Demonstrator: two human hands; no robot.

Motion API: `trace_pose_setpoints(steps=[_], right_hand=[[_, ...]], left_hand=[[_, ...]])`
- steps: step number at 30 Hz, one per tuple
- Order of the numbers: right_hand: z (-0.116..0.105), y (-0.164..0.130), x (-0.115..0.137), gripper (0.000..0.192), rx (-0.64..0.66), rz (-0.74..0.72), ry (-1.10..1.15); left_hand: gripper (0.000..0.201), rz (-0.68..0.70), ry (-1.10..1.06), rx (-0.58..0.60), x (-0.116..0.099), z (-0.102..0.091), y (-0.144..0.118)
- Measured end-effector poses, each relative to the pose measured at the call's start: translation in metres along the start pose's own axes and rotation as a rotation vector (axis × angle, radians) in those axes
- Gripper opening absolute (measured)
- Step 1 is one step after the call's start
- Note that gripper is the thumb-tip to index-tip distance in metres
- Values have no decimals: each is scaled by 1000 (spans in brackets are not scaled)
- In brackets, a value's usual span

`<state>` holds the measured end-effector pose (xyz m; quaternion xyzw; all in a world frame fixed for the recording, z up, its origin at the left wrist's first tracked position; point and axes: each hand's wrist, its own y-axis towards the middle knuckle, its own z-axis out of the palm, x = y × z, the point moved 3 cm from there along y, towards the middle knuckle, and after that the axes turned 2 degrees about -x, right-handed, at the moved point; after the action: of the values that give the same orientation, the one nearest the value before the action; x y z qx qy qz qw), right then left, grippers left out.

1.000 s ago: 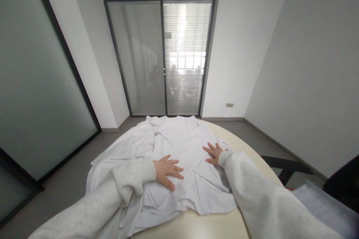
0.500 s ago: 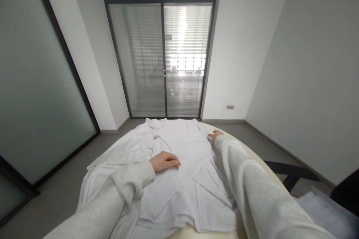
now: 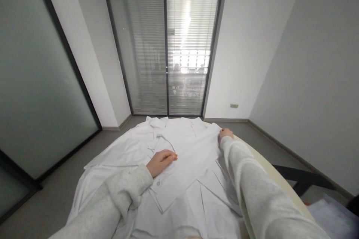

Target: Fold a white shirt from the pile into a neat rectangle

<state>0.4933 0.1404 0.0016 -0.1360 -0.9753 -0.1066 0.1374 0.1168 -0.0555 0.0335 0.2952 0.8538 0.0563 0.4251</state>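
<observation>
Left hand [image 3: 162, 161]: on the white button-front garment [image 3: 193, 157], fingers drawn together; spread flat a second ago. Cannot tell whether it pinches cloth. Garment lies under and all around this hand, a button just on its near side.

Right hand [image 3: 226, 133]: farther out than the left, fingers closed on the garment's edge. A second ago it lay splayed, nearer. Cloth now stretches up to it from beside the left hand.

Grey right sleeve [image 3: 254, 183] hides the edge nearside of its hand. Right of that: pale tabletop [image 3: 280, 179], black chair armrest [image 3: 305, 176]. Beyond both hands, glazed doors [image 3: 148, 82] with blinds.
</observation>
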Motion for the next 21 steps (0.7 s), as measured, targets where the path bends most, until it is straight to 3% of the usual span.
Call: trace_pose_setpoints(steps=[5, 8, 14, 21], right_hand=[[9, -5, -4, 38, 6, 141, -25], [7, -5, -6, 49, 20, 128, -36], [2, -8, -20, 24, 132, 19, -54], [7, -19, -32, 38, 21, 108, -54]], left_hand=[[34, 146, 355, 80, 7, 11, -3], [38, 185, 506, 133, 12, 16, -5], [41, 181, 577, 178, 15, 19, -4], [40, 147, 559, 181, 15, 18, -5]])
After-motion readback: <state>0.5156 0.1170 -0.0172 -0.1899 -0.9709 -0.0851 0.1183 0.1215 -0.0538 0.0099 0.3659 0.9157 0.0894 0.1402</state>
